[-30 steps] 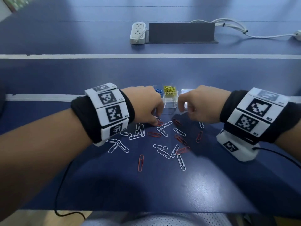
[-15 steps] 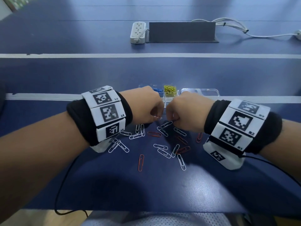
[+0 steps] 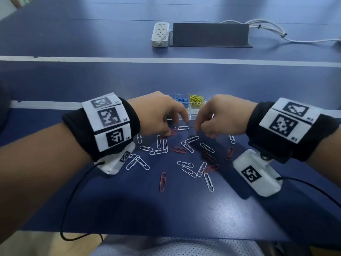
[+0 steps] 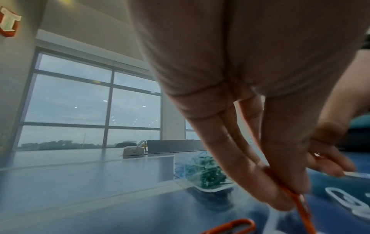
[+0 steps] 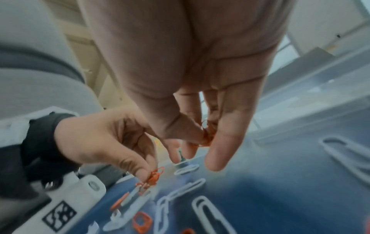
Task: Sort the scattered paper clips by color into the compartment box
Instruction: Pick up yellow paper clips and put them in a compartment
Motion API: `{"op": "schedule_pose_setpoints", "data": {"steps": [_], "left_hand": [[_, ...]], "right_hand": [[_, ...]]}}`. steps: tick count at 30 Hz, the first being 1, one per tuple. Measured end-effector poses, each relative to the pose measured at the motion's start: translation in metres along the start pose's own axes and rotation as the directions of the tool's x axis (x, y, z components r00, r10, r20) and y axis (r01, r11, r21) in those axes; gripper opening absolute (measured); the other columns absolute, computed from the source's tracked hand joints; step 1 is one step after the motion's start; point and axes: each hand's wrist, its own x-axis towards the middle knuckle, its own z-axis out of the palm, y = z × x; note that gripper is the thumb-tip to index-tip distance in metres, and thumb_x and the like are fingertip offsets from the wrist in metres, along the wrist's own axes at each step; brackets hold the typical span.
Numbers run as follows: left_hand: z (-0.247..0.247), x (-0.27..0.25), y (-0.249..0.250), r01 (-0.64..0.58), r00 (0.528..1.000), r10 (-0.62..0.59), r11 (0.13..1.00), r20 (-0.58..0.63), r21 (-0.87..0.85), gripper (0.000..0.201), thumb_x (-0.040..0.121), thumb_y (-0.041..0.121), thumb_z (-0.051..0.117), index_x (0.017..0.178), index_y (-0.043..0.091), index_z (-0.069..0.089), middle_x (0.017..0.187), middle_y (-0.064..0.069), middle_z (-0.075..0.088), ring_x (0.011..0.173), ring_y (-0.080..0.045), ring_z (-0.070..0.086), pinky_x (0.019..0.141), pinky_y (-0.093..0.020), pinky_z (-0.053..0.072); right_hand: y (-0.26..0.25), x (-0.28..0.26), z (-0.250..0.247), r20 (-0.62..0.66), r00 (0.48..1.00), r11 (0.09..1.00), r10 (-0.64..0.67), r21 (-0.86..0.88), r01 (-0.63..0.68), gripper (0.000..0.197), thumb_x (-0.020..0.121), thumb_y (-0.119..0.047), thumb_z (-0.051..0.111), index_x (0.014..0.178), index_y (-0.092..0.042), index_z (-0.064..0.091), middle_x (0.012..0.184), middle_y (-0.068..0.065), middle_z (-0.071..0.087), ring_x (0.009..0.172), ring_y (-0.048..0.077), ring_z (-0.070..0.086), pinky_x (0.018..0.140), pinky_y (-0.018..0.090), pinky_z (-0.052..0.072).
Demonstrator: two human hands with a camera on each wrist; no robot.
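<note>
White and red paper clips [image 3: 188,146] lie scattered on the blue table [image 3: 184,209]. Just beyond them stands the clear compartment box [image 3: 192,112], holding blue clips [image 3: 180,99], yellow clips [image 3: 196,100] and green clips [image 4: 208,175]. My left hand [image 3: 168,133] is down at the table and pinches a red clip [image 4: 300,204] between thumb and fingers. My right hand [image 3: 200,127] hovers close to the right of it, in front of the box, and pinches another red clip [image 5: 209,137] at its fingertips. A white clip [image 3: 181,128] lies between the two hands.
A white power strip [image 3: 160,35], a dark upright panel [image 3: 210,35] and white cables [image 3: 267,32] sit at the far side. The table's near edge [image 3: 166,235] runs just above my lap. Black wrist cables [image 3: 70,209] trail off that edge.
My right hand came left from the box to meet my left hand, then drew slightly apart and lifted. My left hand stayed low over the clips nearest the box.
</note>
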Motion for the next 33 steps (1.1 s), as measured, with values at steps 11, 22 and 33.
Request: {"op": "schedule_pose_setpoints", "data": {"steps": [11, 22, 33], "left_hand": [[0.003, -0.002, 0.001, 0.131, 0.981, -0.089, 0.958, 0.172, -0.254, 0.035, 0.078, -0.003, 0.034, 0.058, 0.02, 0.051, 0.054, -0.008, 0.045, 0.047, -0.023, 0.043, 0.046, -0.02, 0.039], [0.008, -0.003, 0.014, 0.056, 0.987, -0.061, 0.998, 0.149, 0.038, 0.011, 0.074, 0.034, 0.065, 0.077, 0.024, 0.067, 0.063, 0.008, 0.062, 0.058, -0.007, 0.057, 0.062, -0.022, 0.048], [0.023, -0.004, 0.032, -0.125, 0.986, 0.09, 0.957, 0.143, 0.262, 0.009, 0.075, 0.021, 0.061, 0.067, 0.021, 0.064, 0.053, 0.012, 0.049, 0.06, -0.01, 0.051, 0.065, -0.024, 0.048]], "right_hand": [[0.004, -0.007, 0.006, 0.111, 0.994, 0.995, 0.009, 0.096, -0.02, 0.015, 0.084, -0.027, 0.056, 0.079, -0.017, 0.065, 0.071, 0.002, 0.065, 0.06, 0.014, 0.058, 0.058, 0.021, 0.045], [0.003, -0.025, 0.019, 0.043, 0.99, 0.928, -0.137, -0.344, 0.144, 0.015, 0.076, -0.015, 0.059, 0.084, -0.022, 0.069, 0.074, -0.008, 0.057, 0.075, 0.015, 0.051, 0.078, 0.03, 0.053], [0.0, -0.03, 0.029, 0.049, 0.986, 0.883, -0.16, -0.439, 0.165, 0.02, 0.075, -0.017, 0.057, 0.094, -0.022, 0.059, 0.097, 0.006, 0.063, 0.091, 0.029, 0.061, 0.075, 0.032, 0.051]]}}
